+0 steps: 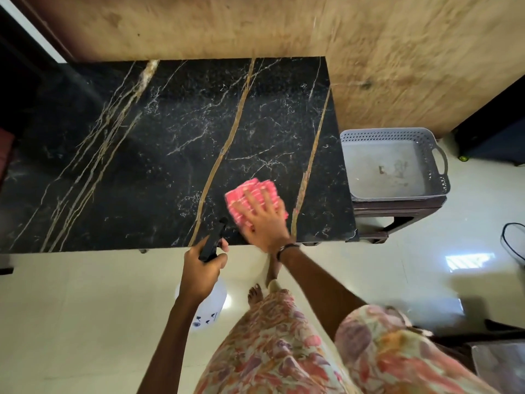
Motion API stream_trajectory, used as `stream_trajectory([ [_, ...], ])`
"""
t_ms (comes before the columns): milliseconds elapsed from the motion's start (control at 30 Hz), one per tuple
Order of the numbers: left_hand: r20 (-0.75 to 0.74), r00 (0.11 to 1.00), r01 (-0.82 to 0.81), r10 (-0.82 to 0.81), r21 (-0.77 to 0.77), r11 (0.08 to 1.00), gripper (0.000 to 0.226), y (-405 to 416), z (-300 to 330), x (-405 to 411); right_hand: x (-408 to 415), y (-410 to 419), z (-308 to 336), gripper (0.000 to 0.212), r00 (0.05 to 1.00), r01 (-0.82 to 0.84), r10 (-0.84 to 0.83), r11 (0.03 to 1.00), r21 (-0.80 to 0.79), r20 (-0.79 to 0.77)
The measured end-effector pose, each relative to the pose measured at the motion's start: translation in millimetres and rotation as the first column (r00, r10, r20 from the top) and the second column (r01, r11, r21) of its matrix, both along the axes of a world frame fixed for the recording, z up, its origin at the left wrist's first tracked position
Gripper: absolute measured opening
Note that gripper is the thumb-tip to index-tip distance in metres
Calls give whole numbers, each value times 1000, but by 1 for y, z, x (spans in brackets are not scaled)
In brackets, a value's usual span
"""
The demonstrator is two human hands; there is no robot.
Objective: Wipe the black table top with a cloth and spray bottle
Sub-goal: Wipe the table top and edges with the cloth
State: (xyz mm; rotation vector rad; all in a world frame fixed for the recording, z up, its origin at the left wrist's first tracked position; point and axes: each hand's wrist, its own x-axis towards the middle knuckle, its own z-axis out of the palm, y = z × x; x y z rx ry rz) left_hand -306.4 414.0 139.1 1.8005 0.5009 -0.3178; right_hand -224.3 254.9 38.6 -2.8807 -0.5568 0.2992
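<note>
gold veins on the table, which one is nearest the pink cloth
The middle gold vein: it runs just left of the pink cloth under the right hand. The others lie farther off.

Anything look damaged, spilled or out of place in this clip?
Little stands out. The black table top looks chipped at its near right corner. The grey basket on the stool beside it has stains on its floor. No spill is visible.

One cloth [251, 198], one spray bottle [210, 282] (one basket [397, 137]).
</note>
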Motion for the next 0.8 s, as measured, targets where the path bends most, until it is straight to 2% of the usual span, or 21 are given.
stream_trajectory([
  [100,0,1000,-21,21,-1,1000,28,1,-1,3,-26,7,-3,54,991,-113,114,993,-14,69],
  [167,-8,1000,-22,22,-12,1000,29,2,-1,4,-40,-21,-7,55,988,-111,114,993,-31,108],
  [367,-49,998,-30,27,-75,997,29,-5,2,12,-66,-141,-4,57,966,246,-245,969,-11,81],
  [467,-31,999,-13,10,-108,994,26,-12,7,18,-60,-164,0,59,928,373,-372,927,-30,37],
  [667,12,999,39,-38,-115,993,23,-30,14,41,-51,-153,-1,58,915,404,-404,914,-41,23],
  [800,22,996,93,-92,-81,992,21,-42,15,69,-10,-154,0,59,900,436,-436,900,-19,3],
])
